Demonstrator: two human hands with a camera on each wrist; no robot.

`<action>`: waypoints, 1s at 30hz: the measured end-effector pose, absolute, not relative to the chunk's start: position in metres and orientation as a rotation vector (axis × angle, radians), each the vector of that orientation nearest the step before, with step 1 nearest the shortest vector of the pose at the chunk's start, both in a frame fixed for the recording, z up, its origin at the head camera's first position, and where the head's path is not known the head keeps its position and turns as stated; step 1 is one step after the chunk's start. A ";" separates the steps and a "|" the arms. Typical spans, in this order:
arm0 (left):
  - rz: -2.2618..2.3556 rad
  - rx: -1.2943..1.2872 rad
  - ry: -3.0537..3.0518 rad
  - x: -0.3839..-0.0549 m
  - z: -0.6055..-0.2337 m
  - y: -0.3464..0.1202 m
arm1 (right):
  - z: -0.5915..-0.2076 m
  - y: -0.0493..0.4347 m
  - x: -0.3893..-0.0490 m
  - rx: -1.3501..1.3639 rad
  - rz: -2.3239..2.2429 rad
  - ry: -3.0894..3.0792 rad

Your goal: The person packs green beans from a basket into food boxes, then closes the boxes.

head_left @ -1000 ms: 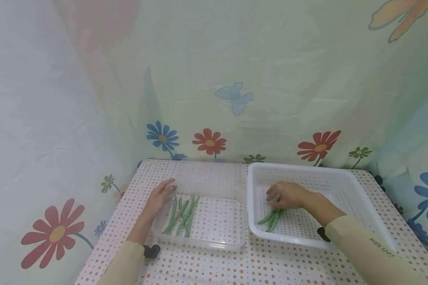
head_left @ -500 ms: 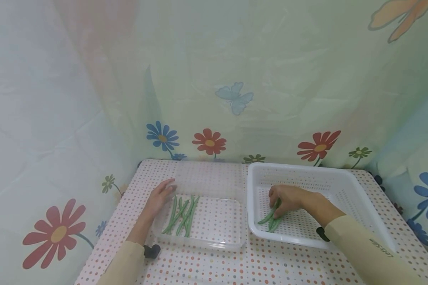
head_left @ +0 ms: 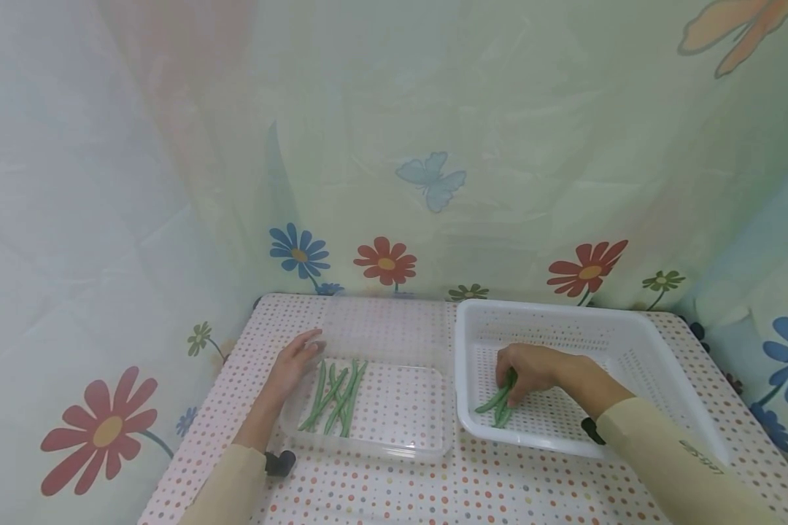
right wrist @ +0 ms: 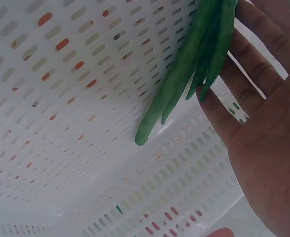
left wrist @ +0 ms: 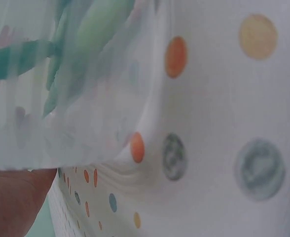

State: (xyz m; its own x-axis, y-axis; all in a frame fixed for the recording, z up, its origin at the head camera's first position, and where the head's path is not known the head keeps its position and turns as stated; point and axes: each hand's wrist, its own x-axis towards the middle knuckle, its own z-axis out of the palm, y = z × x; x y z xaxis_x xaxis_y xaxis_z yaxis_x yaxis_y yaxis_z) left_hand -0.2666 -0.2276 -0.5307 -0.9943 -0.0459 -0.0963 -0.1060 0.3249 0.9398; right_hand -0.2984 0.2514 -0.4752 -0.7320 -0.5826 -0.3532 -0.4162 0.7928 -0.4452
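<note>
My right hand (head_left: pixel 532 368) is down inside the white perforated basket (head_left: pixel 551 446), its fingers curled over a small bunch of green beans (head_left: pixel 495 402). In the right wrist view those beans (right wrist: pixel 177 74) lie along the fingertips, their lower ends pointing to the basket floor. My left hand (head_left: pixel 294 364) rests at the left side of a clear plastic container (head_left: pixel 394 450), fingers loosely extended. Several green beans (head_left: pixel 331 397) lie crossed in the container's left part. Through its wall, the left wrist view shows beans (left wrist: pixel 98 27) blurred.
The container's clear lid (head_left: pixel 387 328) is folded back behind it. Both containers stand side by side on a table with a dotted cloth (head_left: pixel 381 496). A flowered curtain (head_left: pixel 368 109) hangs close behind and on both sides.
My right hand has lowered slightly onto the beans in the basket and closed its fingers around them. The left hand and the clear container have stayed put.
</note>
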 end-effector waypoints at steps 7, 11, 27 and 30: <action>1.784 -0.149 2.526 -0.267 -0.531 -0.228 | -0.475 0.245 -0.296 -0.714 -0.441 2.500; 1.795 -0.134 2.522 -0.267 -0.532 -0.229 | -0.475 0.243 -0.294 -0.687 -0.451 2.477; 1.787 -0.135 2.514 -0.268 -0.530 -0.228 | -0.474 0.246 -0.300 -0.890 -0.469 2.558; 1.790 -0.136 2.507 -0.268 -0.531 -0.228 | -0.474 0.248 -0.303 -0.964 -0.483 2.558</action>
